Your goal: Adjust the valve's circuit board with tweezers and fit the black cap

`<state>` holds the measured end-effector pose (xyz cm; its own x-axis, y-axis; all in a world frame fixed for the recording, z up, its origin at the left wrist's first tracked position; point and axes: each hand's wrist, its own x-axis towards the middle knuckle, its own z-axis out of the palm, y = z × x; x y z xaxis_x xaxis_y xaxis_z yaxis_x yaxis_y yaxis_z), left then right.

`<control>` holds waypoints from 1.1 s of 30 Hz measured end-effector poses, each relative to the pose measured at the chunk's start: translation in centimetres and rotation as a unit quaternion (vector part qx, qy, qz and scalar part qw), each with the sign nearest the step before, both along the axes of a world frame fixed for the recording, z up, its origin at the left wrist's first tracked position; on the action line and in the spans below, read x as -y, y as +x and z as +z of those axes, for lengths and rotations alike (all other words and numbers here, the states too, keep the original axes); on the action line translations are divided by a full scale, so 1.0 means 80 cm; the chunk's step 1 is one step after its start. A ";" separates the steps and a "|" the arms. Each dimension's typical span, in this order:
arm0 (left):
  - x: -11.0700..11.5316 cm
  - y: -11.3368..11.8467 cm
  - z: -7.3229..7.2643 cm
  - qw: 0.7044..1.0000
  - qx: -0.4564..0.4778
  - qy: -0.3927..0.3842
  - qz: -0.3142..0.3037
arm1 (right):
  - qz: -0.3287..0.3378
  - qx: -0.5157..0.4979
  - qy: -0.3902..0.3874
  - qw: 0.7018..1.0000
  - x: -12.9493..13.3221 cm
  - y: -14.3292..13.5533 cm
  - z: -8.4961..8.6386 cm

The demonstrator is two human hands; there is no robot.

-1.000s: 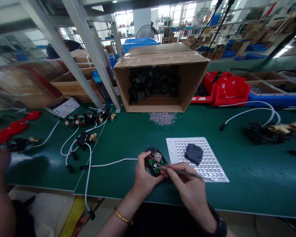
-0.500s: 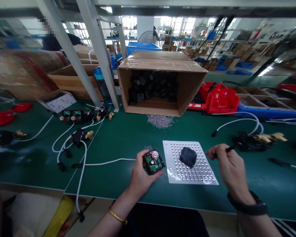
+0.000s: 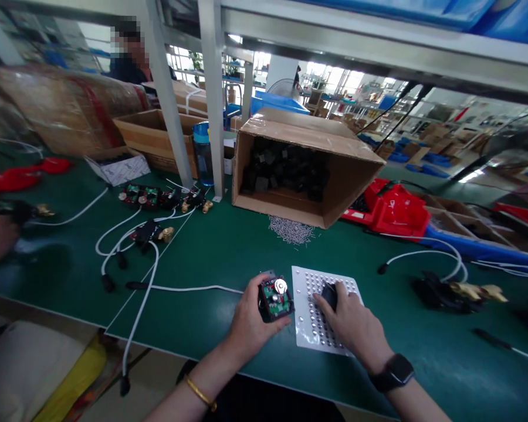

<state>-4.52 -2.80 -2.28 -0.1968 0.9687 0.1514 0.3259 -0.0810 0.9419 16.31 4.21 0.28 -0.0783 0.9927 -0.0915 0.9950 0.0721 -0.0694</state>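
Note:
My left hand (image 3: 251, 316) is wrapped round a black housing with a green circuit board (image 3: 276, 299), its open side facing up. A round silvery disc and red wires show inside it, and a white cable (image 3: 202, 288) runs off to the left. My right hand (image 3: 349, 316) grips a black square cover (image 3: 330, 295) over a white sheet dotted with small round metallic pieces (image 3: 308, 328). The fingers hide part of the cover; whether it still touches the sheet I cannot tell.
A tipped cardboard box (image 3: 286, 208) holds black parts, with a pile of small screws or pins (image 3: 293, 230) before it. Wired assemblies with brass fittings (image 3: 165, 234) lie left; another brass-fitted assembly (image 3: 449, 293) lies right. Red bins (image 3: 400, 211) stand behind. A co-worker's hand (image 3: 0, 240) is far left.
My right hand has moved left from beyond the sheet onto the black cover and grasped it. The dark tool it held is out of that hand. The view has tilted and shifted.

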 end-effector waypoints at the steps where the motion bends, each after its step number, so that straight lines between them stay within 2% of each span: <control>1: 0.000 0.000 -0.001 1.000 0.001 -0.004 0.000 | -0.011 -0.019 0.011 1.000 0.001 0.000 -0.001; 3: 0.001 0.000 -0.002 1.000 0.000 -0.007 0.000 | -0.031 -0.136 0.034 0.990 0.003 0.002 0.002; 5: 0.002 0.001 -0.001 1.000 -0.011 0.000 -0.006 | -0.058 -0.333 0.030 0.941 0.006 0.002 0.010; 6: 0.002 0.001 0.001 1.000 -0.024 0.006 -0.010 | -0.069 -0.428 0.011 0.901 0.008 0.001 0.015; 8: 0.004 0.004 0.006 0.998 -0.061 0.013 -0.017 | -0.086 -0.588 -0.069 0.801 0.011 -0.006 0.024; 11: 0.006 0.012 0.018 0.992 -0.129 0.000 -0.010 | -0.101 -0.738 -0.209 0.634 0.014 -0.024 0.024; 12: 0.006 0.015 0.021 0.989 -0.149 -0.007 -0.005 | -0.107 -0.766 -0.240 0.587 0.015 -0.031 0.021; 13: 0.006 0.018 0.024 0.986 -0.167 -0.012 -0.002 | -0.110 -0.777 -0.257 0.564 0.015 -0.036 0.015; 14: 0.006 0.021 0.026 0.983 -0.183 -0.014 -0.001 | -0.110 -0.780 -0.265 0.556 0.015 -0.041 0.009; 15: 0.006 0.024 0.026 0.980 -0.199 -0.014 -0.002 | -0.108 -0.780 -0.266 0.556 0.015 -0.045 0.003; 17: 0.005 0.028 0.027 0.974 -0.225 -0.009 -0.005 | -0.092 -0.771 -0.255 0.577 0.016 -0.050 -0.007; 20: 0.003 0.032 0.026 0.969 -0.246 -0.005 -0.004 | -0.033 -0.736 -0.227 0.637 0.017 -0.053 -0.011; 23: 0.002 0.032 0.026 0.970 -0.242 -0.017 -0.005 | 0.077 -0.661 -0.185 0.723 0.016 -0.053 -0.001; 25: 0.002 0.032 0.027 0.972 -0.232 -0.025 -0.004 | 0.159 -0.574 -0.140 0.791 0.017 -0.053 0.010; 27: 0.002 0.031 0.027 0.976 -0.216 -0.027 0.001 | 0.217 -0.481 -0.098 0.844 0.020 -0.054 0.019; 30: 0.001 0.032 0.026 0.981 -0.193 -0.021 0.010 | 0.249 -0.386 -0.058 0.887 0.025 -0.059 0.025; 33: 0.001 0.033 0.023 0.985 -0.170 -0.010 0.022 | 0.257 -0.340 -0.038 0.904 0.027 -0.062 0.026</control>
<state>-1.89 -2.87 -0.47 -0.1798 0.9638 0.1967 0.6259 -0.0421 0.7788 11.32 2.05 2.34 -0.5912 0.8020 0.0851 0.5563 0.4818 -0.6770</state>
